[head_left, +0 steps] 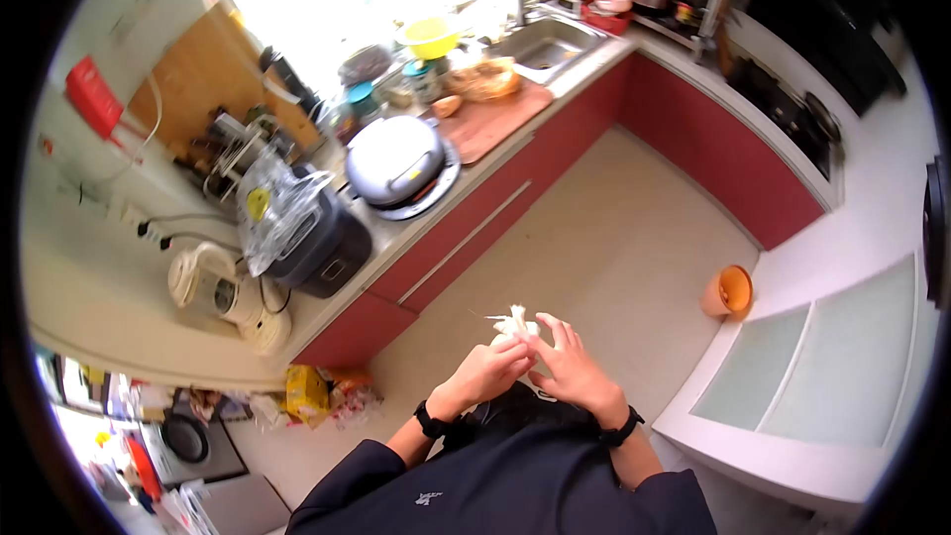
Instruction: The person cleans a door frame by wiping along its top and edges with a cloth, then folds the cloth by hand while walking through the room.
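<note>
In front of my body, above the floor, both hands come together around a pale head of garlic (516, 323) with a dry stalk and wispy strands sticking out. My left hand (487, 371) is closed, its fingers pinching the garlic from the left and below. My right hand (575, 369) grips it from the right with thumb and fingertips, while its other fingers stretch forward. Part of the garlic is hidden behind the fingers. Dark bands circle both wrists.
Along the red-fronted counter stand a dark rice bin (322, 243) with a plastic bag, a round grey electric griddle (396, 160), a cutting board (495, 119) and a sink (547, 45). An orange bin (728, 291) stands on the floor by the sliding door (832, 357).
</note>
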### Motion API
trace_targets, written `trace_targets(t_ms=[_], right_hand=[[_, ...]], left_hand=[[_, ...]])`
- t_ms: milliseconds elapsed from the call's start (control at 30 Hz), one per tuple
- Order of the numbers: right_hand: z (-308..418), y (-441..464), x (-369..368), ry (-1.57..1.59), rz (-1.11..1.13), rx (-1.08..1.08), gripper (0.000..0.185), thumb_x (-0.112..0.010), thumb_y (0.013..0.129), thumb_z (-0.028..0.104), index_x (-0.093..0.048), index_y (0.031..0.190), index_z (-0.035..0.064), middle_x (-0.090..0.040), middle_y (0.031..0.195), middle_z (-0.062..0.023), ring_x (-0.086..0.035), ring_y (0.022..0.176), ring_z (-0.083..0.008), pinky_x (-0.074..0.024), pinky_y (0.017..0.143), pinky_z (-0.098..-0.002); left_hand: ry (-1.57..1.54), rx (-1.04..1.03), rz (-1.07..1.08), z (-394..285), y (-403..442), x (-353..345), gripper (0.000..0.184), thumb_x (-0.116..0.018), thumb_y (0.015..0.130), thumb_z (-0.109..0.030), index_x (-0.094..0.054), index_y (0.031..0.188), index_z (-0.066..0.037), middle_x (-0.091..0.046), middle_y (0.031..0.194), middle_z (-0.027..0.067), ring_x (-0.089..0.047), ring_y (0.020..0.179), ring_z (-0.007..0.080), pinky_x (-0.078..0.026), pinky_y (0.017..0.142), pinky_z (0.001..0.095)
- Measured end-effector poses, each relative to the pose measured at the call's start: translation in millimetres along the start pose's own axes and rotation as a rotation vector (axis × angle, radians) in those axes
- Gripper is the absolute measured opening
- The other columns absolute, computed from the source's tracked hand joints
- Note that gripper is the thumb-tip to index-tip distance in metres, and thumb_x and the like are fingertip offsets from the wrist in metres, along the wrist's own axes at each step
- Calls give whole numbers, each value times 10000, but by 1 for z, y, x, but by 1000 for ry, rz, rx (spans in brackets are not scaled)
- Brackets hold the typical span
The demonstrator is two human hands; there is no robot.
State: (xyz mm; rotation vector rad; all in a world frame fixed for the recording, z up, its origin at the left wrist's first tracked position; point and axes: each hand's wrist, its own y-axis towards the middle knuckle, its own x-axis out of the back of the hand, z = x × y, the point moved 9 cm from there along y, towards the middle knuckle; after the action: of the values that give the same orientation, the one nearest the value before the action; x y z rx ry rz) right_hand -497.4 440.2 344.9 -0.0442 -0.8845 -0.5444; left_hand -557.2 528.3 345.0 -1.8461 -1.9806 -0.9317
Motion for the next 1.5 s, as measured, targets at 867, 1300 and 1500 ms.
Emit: trace_targets(t_ms=[867,1300,1500], right_hand=[[-212,-438,177,99,-499,-902,228,-700,798,88,-655,1021,64,-643,908,-115,-611,854,-365,-502,759,-438],[-164,-523,240,-210,-1228,-1410,214,-635,776,60,-661,988,65,-628,826,-144,-629,724,-356,-498,622,-418],[-117,-575,205,-176,-1571,-1526,220,-683,769,54,-656,983,5,-623,717,-158,-613,597,-246,-470,574,-329]], left_hand=[[45,-294,689,-161,156,-391,145,-701,786,-89,-597,881,-51,-606,758,104,-615,720,302,-489,620,382],[-401,-268,1025,-216,268,-542,118,-676,840,-69,-609,927,-26,-572,674,95,-519,588,175,-419,557,321],[-444,-414,1237,-288,219,-571,141,-594,913,-111,-642,991,-4,-600,690,120,-588,625,193,-477,611,328]])
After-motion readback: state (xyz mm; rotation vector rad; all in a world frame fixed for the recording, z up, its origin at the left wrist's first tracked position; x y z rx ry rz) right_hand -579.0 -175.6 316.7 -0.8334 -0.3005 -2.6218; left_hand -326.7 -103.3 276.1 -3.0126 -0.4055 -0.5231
